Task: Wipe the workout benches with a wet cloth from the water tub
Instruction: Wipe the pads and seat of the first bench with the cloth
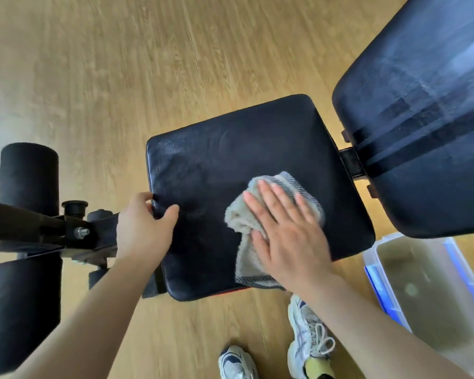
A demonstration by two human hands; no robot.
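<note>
A black padded bench seat [230,149] lies in the middle of the view, its surface streaked with damp. A crumpled beige cloth [242,214] with a grey striped edge lies on the seat's near right part. My right hand [288,231] presses flat on the cloth with straight, spread fingers. My left hand [143,225] grips the seat's left edge, thumb on top and fingers curled round the rim. The black backrest pad [422,110] rises at the upper right, showing wet streaks.
A clear plastic water tub [433,294] with blue clips stands on the wooden floor at the lower right, partly under the backrest. Black foam leg rollers [28,173] and the metal frame [47,231] extend left of the seat. My two sneakers [307,332] stand below the seat.
</note>
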